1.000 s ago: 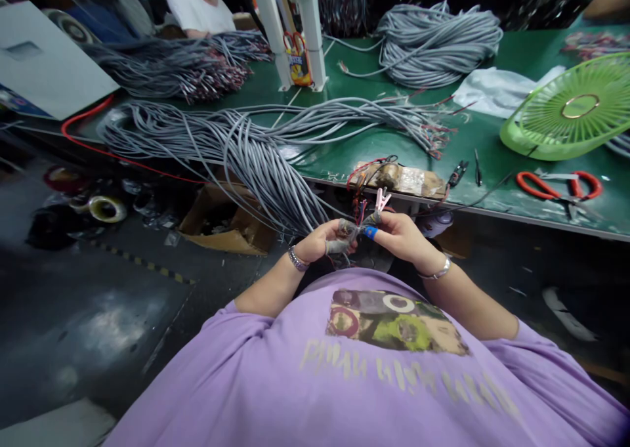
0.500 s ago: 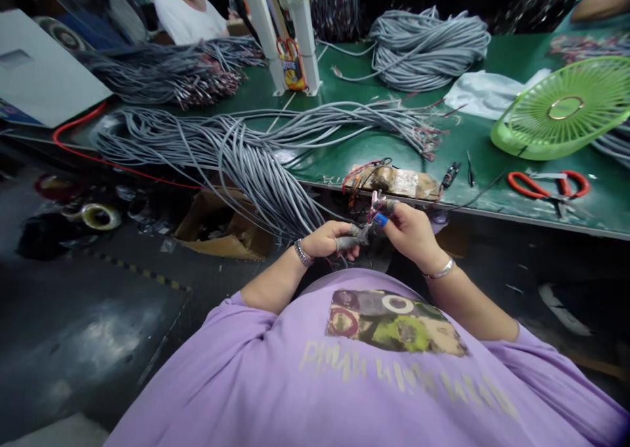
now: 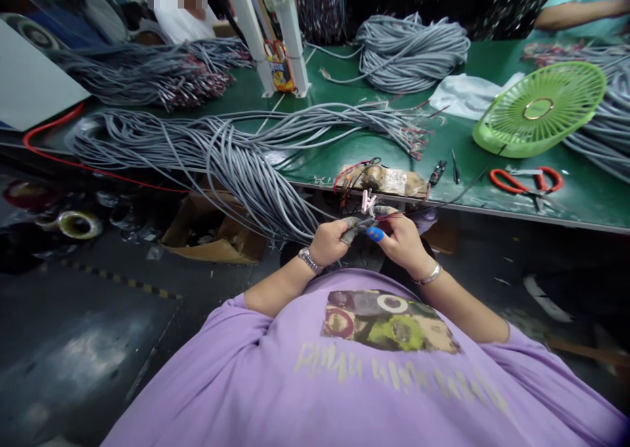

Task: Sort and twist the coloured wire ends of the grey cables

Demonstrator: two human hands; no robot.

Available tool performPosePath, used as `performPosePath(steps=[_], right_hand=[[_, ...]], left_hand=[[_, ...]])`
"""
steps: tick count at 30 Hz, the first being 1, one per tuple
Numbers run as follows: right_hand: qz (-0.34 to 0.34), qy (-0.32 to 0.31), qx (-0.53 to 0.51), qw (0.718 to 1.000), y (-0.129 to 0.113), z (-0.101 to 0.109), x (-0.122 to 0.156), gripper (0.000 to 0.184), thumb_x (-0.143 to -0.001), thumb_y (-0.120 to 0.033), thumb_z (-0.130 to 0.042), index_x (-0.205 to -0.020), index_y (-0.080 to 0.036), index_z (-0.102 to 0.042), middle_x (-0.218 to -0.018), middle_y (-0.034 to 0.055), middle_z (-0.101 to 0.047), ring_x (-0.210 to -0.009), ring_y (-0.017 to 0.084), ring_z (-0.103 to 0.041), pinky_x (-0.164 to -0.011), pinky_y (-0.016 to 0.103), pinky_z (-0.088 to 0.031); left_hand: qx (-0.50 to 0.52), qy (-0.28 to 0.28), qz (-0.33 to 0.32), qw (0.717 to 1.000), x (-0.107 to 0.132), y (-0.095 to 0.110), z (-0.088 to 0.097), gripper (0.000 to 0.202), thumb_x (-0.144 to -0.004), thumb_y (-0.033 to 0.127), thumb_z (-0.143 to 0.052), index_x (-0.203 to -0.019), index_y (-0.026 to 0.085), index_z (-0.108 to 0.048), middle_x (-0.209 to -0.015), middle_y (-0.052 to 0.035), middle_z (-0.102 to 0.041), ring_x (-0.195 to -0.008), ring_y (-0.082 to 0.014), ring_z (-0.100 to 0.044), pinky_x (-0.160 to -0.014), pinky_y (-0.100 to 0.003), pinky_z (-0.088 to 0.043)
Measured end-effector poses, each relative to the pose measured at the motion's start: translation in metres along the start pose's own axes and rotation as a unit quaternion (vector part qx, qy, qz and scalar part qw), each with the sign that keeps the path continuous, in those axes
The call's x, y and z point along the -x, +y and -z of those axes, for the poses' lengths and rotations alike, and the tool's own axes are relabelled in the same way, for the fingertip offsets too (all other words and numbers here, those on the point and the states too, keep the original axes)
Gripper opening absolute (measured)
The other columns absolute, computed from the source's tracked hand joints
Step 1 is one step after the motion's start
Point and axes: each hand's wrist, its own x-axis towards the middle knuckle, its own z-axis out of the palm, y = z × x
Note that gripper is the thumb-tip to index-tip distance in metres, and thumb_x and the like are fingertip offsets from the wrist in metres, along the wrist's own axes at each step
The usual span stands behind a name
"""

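Note:
My left hand (image 3: 329, 240) and my right hand (image 3: 401, 239) meet just below the front edge of the green table (image 3: 344, 151). Both pinch the stripped end of a grey cable with thin coloured wires (image 3: 358, 222). Grey tape wraps my left fingertips and blue tape covers a right fingertip. A small pink clip (image 3: 367, 201) sticks up between the hands. Red and black leads run from it up to a taped brown block (image 3: 388, 180) on the table edge. A thick bundle of grey cables (image 3: 236, 158) drapes off the table to the left of my hands.
Red-handled scissors (image 3: 525, 182) and a green fan (image 3: 539, 109) lie at the right. Small cutters (image 3: 437, 171) rest near the block. A cable coil (image 3: 411, 43) and a white post (image 3: 266, 33) stand farther back. A cardboard box (image 3: 207, 230) sits on the floor. Other people work across the table.
Both hands rose slightly toward the table edge and drew closer together on the wire end. The view shifted right, so everything slid left in the frame.

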Motion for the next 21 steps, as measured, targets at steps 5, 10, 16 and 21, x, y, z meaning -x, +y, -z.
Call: performPosePath(steps=[5,10,16,21], right_hand=[[-0.053,-0.072,-0.019,0.996,-0.006,0.003,-0.007,0.047,-0.09,-0.056,-0.052,-0.064,-0.018,-0.058,-0.066,0.0057,-0.06,-0.063,0.017,-0.053,-0.063,0.03,-0.043],[-0.143,-0.265,-0.282,0.911,-0.005,0.015,0.0,0.048,-0.08,-0.061,-0.063,-0.067,-0.016,-0.057,-0.056,-0.0008,-0.054,-0.051,0.01,-0.045,-0.05,0.024,-0.038],[-0.097,-0.343,-0.124,0.926,0.009,0.037,0.006,0.043,-0.08,-0.058,-0.066,-0.069,-0.017,-0.065,-0.059,-0.0001,-0.059,-0.051,0.011,-0.048,-0.051,0.025,-0.037],[-0.099,-0.189,-0.006,0.977,0.009,0.048,-0.003,0.038,-0.083,-0.057,-0.063,-0.084,-0.019,-0.069,-0.065,0.0031,-0.067,-0.055,0.016,-0.058,-0.055,0.027,-0.04]], left_hand=[[-0.058,0.007,0.012,0.998,0.003,-0.007,-0.002,0.031,-0.083,0.017,-0.057,-0.111,0.017,-0.07,-0.096,-0.0084,-0.075,-0.086,-0.0192,-0.071,-0.084,-0.03,-0.057],[-0.038,0.011,0.048,0.998,0.0,-0.007,0.003,0.031,-0.082,0.016,-0.058,-0.11,0.017,-0.07,-0.091,-0.006,-0.075,-0.08,-0.017,-0.07,-0.081,-0.028,-0.057],[-0.003,0.038,0.104,0.994,-0.004,-0.004,0.007,0.03,-0.085,0.02,-0.058,-0.113,0.017,-0.068,-0.087,-0.0057,-0.074,-0.075,-0.0159,-0.07,-0.076,-0.026,-0.057],[-0.017,0.038,0.093,0.995,-0.001,-0.003,0.007,0.029,-0.086,0.023,-0.058,-0.112,0.016,-0.068,-0.088,-0.0064,-0.074,-0.076,-0.0164,-0.07,-0.077,-0.027,-0.056]])
